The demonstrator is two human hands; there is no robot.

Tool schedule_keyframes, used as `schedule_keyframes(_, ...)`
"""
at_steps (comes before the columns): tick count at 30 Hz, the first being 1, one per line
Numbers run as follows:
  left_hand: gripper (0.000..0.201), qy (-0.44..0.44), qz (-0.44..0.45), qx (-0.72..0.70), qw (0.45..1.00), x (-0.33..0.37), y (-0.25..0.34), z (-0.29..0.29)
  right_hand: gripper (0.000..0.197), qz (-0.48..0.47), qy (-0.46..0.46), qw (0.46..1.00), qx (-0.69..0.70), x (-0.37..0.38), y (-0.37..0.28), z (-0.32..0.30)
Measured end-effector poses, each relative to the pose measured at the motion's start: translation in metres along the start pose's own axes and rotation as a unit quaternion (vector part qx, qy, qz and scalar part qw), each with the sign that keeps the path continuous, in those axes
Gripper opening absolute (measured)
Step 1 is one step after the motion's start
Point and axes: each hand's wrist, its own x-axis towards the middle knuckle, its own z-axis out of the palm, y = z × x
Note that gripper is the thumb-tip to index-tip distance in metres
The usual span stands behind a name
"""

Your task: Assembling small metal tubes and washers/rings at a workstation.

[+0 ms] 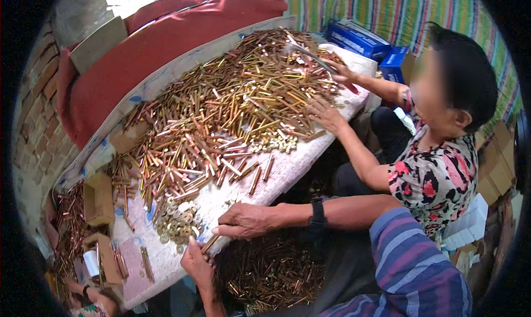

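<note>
Near the front edge of the table, my left hand point(198, 265) is closed around a slim gold-brown metal tube point(209, 243), which it holds at a slant. My right hand point(246, 220), its wrist in a black band, has its fingers curled in and their tips at the tube's upper end. Whatever may lie inside that curled palm is hidden. A heap of round metal washers point(178, 222) lies just beyond my left hand. Farther up the table spreads a large pile of similar metal tubes point(221, 112), with a few loose ones closest to my right hand.
Small pale nuts point(275, 143) lie by the pile. On my right a co-worker point(434, 167) reaches over it, holding a long tool. Another person's hand point(77, 289) shows at lower left. Cardboard boxes point(98, 199) stand at left, blue boxes point(358, 39) at the back. More metal pieces point(271, 273) lie below the table.
</note>
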Motion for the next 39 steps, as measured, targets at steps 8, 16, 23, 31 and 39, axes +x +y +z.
schedule_keyframes(8,0.046,-0.019,-0.010,-0.004,1.000,0.002,-0.003,-0.006,0.047,-0.023,-0.001,0.999,-0.049,0.000,-0.004,0.003)
schedule_keyframes(16,0.043,-0.055,0.011,-0.004,0.998,0.006,-0.005,-0.013,0.048,0.054,-0.053,0.997,0.009,0.001,-0.011,-0.006)
schedule_keyframes(23,0.040,-0.025,0.001,-0.009,1.000,0.001,-0.002,-0.005,0.042,-0.029,-0.035,0.999,-0.004,0.003,0.002,-0.002)
schedule_keyframes(31,0.040,-0.022,-0.035,-0.010,0.999,-0.003,0.012,0.001,0.032,-0.059,-0.033,0.993,-0.092,0.002,0.012,-0.005)
schedule_keyframes(39,0.044,-0.027,0.052,0.059,0.997,-0.008,0.007,-0.002,0.037,0.059,-0.114,0.991,0.026,-0.001,0.003,-0.009)
